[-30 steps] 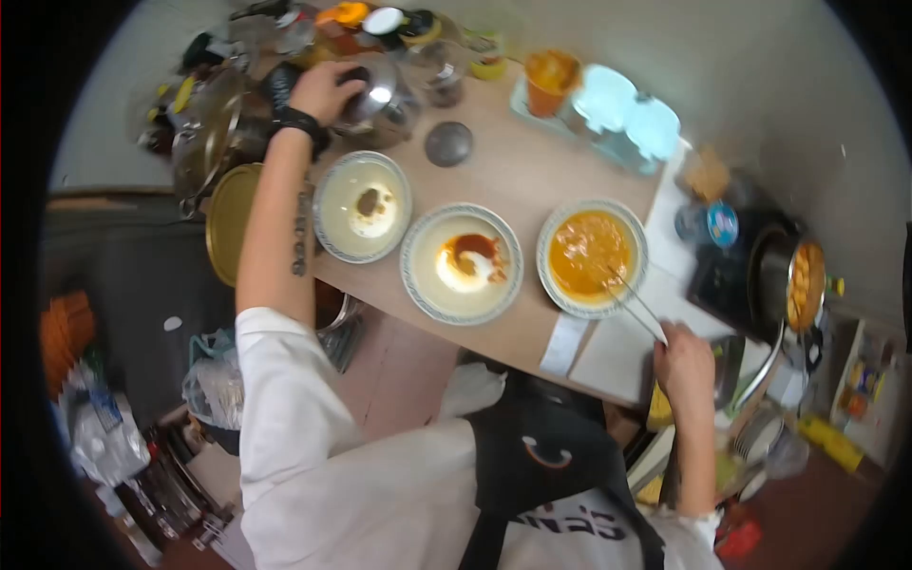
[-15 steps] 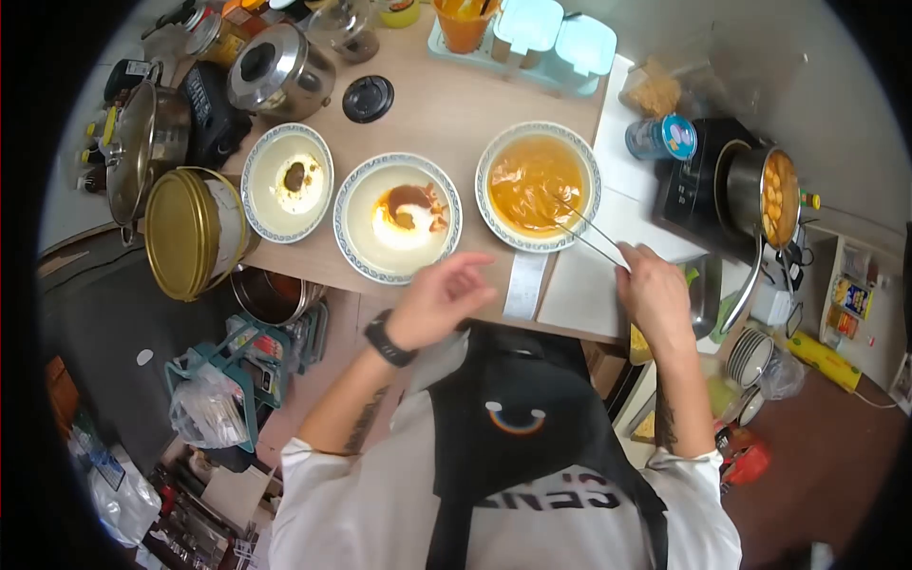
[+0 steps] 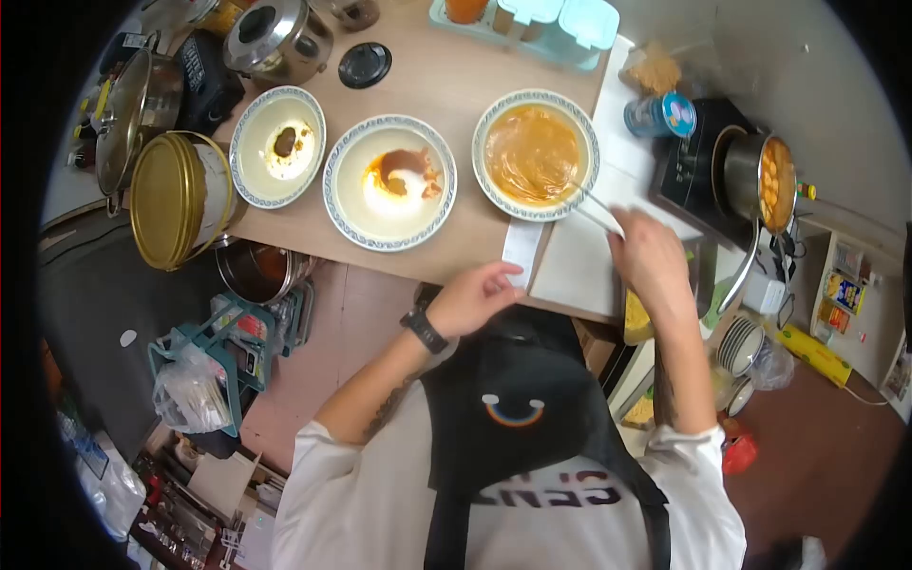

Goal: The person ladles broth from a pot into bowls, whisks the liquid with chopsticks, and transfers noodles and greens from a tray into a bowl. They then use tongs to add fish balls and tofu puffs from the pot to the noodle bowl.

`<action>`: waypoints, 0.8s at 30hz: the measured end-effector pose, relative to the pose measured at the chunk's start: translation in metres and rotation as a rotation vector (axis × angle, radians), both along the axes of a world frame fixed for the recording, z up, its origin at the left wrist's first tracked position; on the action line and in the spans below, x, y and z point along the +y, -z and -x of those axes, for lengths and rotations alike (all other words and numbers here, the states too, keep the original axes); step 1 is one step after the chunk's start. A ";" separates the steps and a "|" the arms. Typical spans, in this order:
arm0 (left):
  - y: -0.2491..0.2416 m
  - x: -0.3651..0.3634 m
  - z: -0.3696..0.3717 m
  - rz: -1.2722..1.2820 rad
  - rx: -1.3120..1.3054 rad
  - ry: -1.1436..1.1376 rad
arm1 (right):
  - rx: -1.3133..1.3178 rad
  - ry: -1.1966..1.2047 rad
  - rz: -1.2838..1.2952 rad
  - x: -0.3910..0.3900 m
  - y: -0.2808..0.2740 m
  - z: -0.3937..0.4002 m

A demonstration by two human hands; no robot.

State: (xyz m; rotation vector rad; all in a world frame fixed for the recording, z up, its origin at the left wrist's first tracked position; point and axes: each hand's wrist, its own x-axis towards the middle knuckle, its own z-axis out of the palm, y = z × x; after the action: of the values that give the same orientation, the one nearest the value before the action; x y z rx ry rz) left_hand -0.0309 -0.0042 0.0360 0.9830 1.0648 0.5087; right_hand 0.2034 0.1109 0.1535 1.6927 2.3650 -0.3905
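My right hand (image 3: 654,255) is closed around a pair of thin chopsticks (image 3: 597,209). Their tips dip into orange-brown broth (image 3: 534,152) with noodle-like strands, in the rightmost patterned bowl (image 3: 482,179). My left hand (image 3: 475,298) hovers at the table's front edge with its fingers loosely apart, holding nothing. Just beyond its fingertips lies a white paper slip (image 3: 522,245), partly under the rightmost bowl. A middle bowl (image 3: 348,214) contains red-brown sauce and white powder. Another bowl (image 3: 244,171) on the left has a dark dab over pale powder.
A steel pot of orange pieces (image 3: 777,185) sits on a black cooker (image 3: 705,176) at right. A blue-lidded tub (image 3: 655,115) stands beside it. Seasoning boxes (image 3: 589,28) line the back. A gold-lidded bucket (image 3: 166,199) and a lidded pot (image 3: 275,43) stand left.
The view has tilted, so the bowls sit higher in it. My left hand has shifted right, towards the paper slip. The chopsticks have moved in the broth, whose surface looks swirled.
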 end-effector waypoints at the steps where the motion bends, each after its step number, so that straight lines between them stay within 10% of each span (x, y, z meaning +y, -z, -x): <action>1: 0.001 -0.003 -0.001 0.044 0.013 -0.007 | 0.001 0.006 0.013 0.005 0.008 -0.002; 12: 0.007 0.030 -0.008 0.133 -0.292 -0.561 | 0.015 0.007 -0.046 -0.001 0.012 -0.014; 24: 0.016 -0.003 0.003 0.302 -0.312 -0.393 | 0.095 -0.024 -0.066 0.022 0.022 -0.006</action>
State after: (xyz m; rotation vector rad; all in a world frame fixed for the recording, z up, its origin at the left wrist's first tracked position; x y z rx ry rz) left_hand -0.0337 -0.0075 0.0205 0.4096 1.0161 0.7689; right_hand 0.2094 0.1333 0.1313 1.7086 2.4896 -0.4011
